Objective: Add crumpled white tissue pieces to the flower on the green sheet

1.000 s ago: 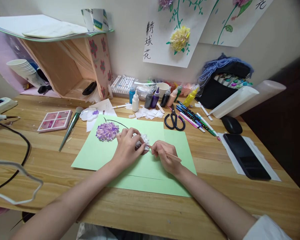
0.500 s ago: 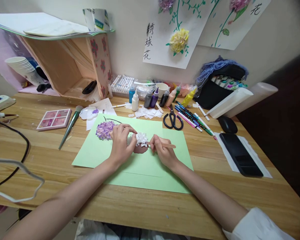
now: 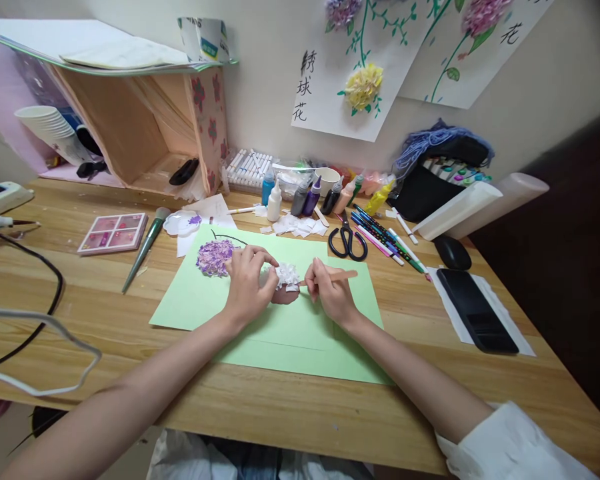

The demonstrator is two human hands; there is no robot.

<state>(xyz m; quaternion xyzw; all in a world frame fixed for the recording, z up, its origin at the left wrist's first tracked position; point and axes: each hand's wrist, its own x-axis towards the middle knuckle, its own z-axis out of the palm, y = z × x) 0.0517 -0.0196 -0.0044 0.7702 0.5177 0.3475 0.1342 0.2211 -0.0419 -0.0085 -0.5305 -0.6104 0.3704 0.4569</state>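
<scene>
Green paper point(image 3: 190, 303) lies on the wooden table. At its left is a purple and pink paper flower point(image 3: 214, 259). Near its middle, a cluster of white paper bits point(image 3: 287, 275) covers the upper part of a brown patch point(image 3: 285, 296). My right hand point(image 3: 330, 287) is closed on a thin wooden stick point(image 3: 347, 275), whose left tip reaches the right edge of the white bits. My left hand point(image 3: 250, 280) rests at the left of the cluster, thumb and fingers curved toward each other; whether anything small is between the fingertips is hidden.
Behind the paper are black-handled scissors point(image 3: 347, 243), white paper scraps point(image 3: 300, 225), glue bottles point(image 3: 311, 197) and several pens point(image 3: 387, 237). A makeup palette point(image 3: 113, 233) and brush point(image 3: 143, 251) lie left. At the right are a phone point(image 3: 477, 310) and mouse point(image 3: 453, 252).
The whole view has shifted slightly. My right hand has drawn back a little to the right with the stick, while my left hand stays nearly the same beside the white bits.
</scene>
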